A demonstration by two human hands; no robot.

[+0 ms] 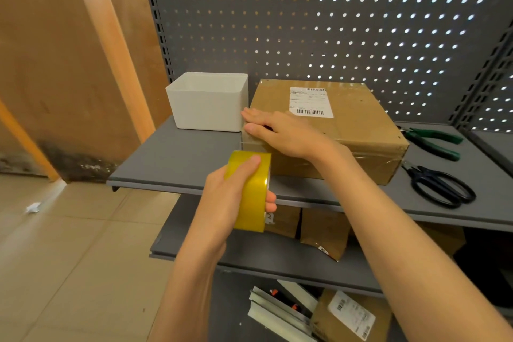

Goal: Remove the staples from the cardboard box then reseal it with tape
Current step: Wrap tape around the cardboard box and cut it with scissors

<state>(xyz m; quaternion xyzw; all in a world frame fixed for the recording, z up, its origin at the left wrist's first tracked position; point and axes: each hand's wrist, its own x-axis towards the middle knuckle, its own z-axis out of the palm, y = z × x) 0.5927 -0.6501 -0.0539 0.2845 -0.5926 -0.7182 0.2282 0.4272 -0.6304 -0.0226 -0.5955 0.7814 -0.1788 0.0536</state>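
While the box (327,130) sits on the grey shelf (177,158), pushed up beside a white bin (208,101), its near-left corner is pressed flat by the right hand (280,132), whose fingers are laid out straight over the edge. A yellow tape roll (251,191) is gripped in the left hand (230,197), fingers curled round its rim and thumb over the top, held just in front of the box's near side. Whether a strip already runs from roll to box cannot be told.

Risk is judged to lie in the strip: if the roll is pulled at an angle, the tape may be laid crooked or creased, and if pressure at the corner is eased, the end may be lifted off the cardboard. The box might also be dragged toward the shelf edge by a hard pull.

Brown cardboard is seen, glossy with clear tape across top and front, with a white shipping label (311,101) on the lid. No staples can be made out. Green pliers (433,141) and black scissors (441,186) lie to the right on the shelf.
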